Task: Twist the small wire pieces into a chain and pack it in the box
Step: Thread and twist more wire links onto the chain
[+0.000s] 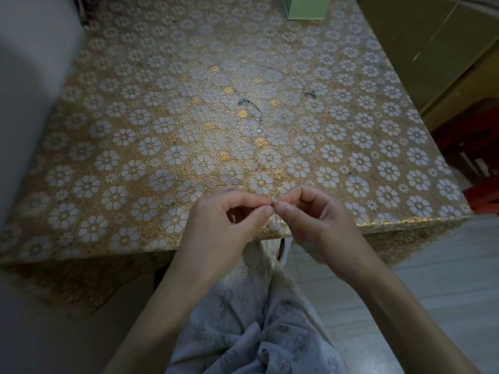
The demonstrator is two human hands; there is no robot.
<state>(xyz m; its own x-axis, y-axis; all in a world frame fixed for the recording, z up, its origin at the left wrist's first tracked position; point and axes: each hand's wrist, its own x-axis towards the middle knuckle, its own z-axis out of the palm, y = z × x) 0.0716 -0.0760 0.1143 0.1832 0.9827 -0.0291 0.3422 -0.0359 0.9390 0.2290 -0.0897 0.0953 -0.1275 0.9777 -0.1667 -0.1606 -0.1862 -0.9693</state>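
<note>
Left hand (229,211) and right hand (310,211) both pinch tiny dark wire bit (273,204) over gold flowery tablecloth (135,147) edge.

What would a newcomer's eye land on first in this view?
Probably the two hands meeting at the table's near edge, left hand and right hand pinching a tiny wire piece between their fingertips. Next, the gold flower-patterned tablecloth, with two thin wire strands at its centre and a green box at the far edge.
</note>
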